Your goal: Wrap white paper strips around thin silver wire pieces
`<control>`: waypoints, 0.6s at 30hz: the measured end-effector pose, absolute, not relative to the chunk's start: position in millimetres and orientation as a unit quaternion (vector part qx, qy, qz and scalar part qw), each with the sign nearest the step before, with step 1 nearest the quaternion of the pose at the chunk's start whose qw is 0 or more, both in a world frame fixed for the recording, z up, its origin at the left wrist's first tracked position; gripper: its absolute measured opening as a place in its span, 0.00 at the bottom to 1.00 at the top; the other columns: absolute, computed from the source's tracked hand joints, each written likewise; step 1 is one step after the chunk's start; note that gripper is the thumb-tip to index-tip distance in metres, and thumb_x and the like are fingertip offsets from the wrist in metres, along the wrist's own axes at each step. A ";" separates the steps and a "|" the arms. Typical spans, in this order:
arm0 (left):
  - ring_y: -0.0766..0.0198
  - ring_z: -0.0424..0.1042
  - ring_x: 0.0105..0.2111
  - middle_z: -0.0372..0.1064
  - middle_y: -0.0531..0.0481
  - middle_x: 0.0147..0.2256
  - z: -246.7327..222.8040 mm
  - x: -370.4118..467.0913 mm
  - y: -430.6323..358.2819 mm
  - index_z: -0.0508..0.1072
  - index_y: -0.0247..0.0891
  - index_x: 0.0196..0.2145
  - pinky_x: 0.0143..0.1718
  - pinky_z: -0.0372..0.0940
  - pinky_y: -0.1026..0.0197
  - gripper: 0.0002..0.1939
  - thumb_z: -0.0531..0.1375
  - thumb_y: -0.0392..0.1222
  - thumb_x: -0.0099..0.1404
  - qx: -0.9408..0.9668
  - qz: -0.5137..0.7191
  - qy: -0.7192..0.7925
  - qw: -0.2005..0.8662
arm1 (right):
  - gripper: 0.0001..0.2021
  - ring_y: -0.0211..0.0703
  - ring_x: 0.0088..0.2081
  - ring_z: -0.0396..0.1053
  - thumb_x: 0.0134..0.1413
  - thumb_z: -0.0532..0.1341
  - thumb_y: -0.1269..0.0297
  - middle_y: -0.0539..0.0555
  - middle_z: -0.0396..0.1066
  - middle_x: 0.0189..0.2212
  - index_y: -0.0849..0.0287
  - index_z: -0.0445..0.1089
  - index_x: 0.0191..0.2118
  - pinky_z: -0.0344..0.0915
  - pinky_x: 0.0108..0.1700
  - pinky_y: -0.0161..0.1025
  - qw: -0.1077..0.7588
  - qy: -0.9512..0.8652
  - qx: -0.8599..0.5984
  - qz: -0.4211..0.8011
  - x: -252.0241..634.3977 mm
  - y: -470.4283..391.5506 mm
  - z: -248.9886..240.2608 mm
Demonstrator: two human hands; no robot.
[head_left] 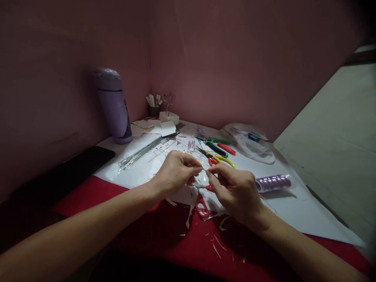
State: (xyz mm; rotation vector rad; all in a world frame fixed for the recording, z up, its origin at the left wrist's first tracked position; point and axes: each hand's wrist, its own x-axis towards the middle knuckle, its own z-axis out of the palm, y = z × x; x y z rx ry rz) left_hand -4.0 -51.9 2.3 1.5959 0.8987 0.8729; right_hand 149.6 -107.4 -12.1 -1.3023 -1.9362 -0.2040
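Near the middle of the view, my left hand [179, 172] pinches a tiny thin piece between thumb and fingers. My right hand [236, 190] is closed at the fingertips close to the same piece, a small gap from my left fingertips; what it grips is too small to name. Below and between the hands lie scissors with red handles [202, 206], partly covered by my right hand. Scissors with yellow and red handles [220, 158] rest just behind. Thin wires [141, 150] lie in a bundle to the left, and a spool of purple thread [273, 183] sits to the right.
A purple bottle [114, 109] stands at the back left beside a dark flat object [73, 168]. Green-handled pliers [216, 149], a red tool [226, 148] and a clear plastic bag [249, 143] lie behind. Paper scraps [217, 248] litter the red cloth [164, 239].
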 end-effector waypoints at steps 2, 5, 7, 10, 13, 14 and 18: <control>0.71 0.62 0.15 0.64 0.53 0.16 2.0 -4.2 -52.0 0.75 0.29 0.26 0.17 0.59 0.68 0.04 0.60 0.33 0.52 0.673 0.364 0.375 0.523 | 0.06 0.34 0.18 0.58 0.52 0.58 0.68 0.47 0.61 0.15 0.62 0.71 0.27 0.53 0.23 0.33 0.389 -0.762 -0.511 -0.085 150.1 -107.3 -12.0; 0.71 0.63 0.16 0.65 0.53 0.16 2.4 -4.8 -52.8 0.75 0.30 0.26 0.18 0.59 0.68 0.05 0.59 0.33 0.53 0.677 0.360 0.375 0.521 | 0.06 0.34 0.17 0.57 0.51 0.58 0.69 0.47 0.61 0.15 0.62 0.71 0.27 0.52 0.23 0.33 0.389 -0.758 -0.515 -0.094 150.9 -106.3 -12.0; 0.71 0.63 0.16 0.65 0.53 0.16 2.6 -5.3 -53.2 0.75 0.30 0.26 0.18 0.59 0.68 0.05 0.59 0.33 0.53 0.679 0.353 0.375 0.523 | 0.06 0.33 0.17 0.57 0.51 0.58 0.69 0.47 0.61 0.15 0.62 0.71 0.27 0.52 0.23 0.33 0.389 -0.756 -0.517 -0.098 151.3 -105.6 -12.2; 0.71 0.62 0.15 0.64 0.53 0.15 1.8 -5.6 -52.6 0.74 0.30 0.25 0.18 0.57 0.68 0.04 0.59 0.33 0.52 0.682 0.348 0.370 0.526 | 0.06 0.33 0.17 0.56 0.51 0.59 0.68 0.46 0.60 0.15 0.62 0.71 0.27 0.52 0.23 0.33 0.389 -0.755 -0.518 -0.099 151.7 -105.5 -12.7; 0.71 0.62 0.15 0.63 0.54 0.15 0.2 -5.4 -51.5 0.74 0.30 0.25 0.18 0.57 0.67 0.04 0.59 0.33 0.52 0.683 0.344 0.368 0.530 | 0.06 0.33 0.17 0.55 0.51 0.58 0.68 0.46 0.60 0.15 0.62 0.71 0.27 0.51 0.23 0.33 0.391 -0.754 -0.520 -0.089 151.8 -106.2 -12.5; 0.71 0.61 0.15 0.63 0.54 0.14 -0.1 -5.2 -51.4 0.74 0.30 0.25 0.18 0.57 0.67 0.04 0.59 0.33 0.52 0.682 0.342 0.369 0.531 | 0.06 0.33 0.17 0.55 0.51 0.59 0.68 0.46 0.59 0.15 0.61 0.71 0.27 0.51 0.23 0.33 0.393 -0.752 -0.523 -0.081 151.9 -106.3 -12.2; 0.71 0.62 0.15 0.63 0.54 0.15 1.4 -4.4 -51.6 0.72 0.31 0.24 0.17 0.57 0.67 0.04 0.58 0.34 0.53 0.678 0.342 0.380 0.529 | 0.06 0.33 0.17 0.55 0.52 0.58 0.66 0.45 0.58 0.14 0.61 0.71 0.29 0.51 0.23 0.33 0.394 -0.749 -0.531 -0.034 152.0 -106.3 -10.6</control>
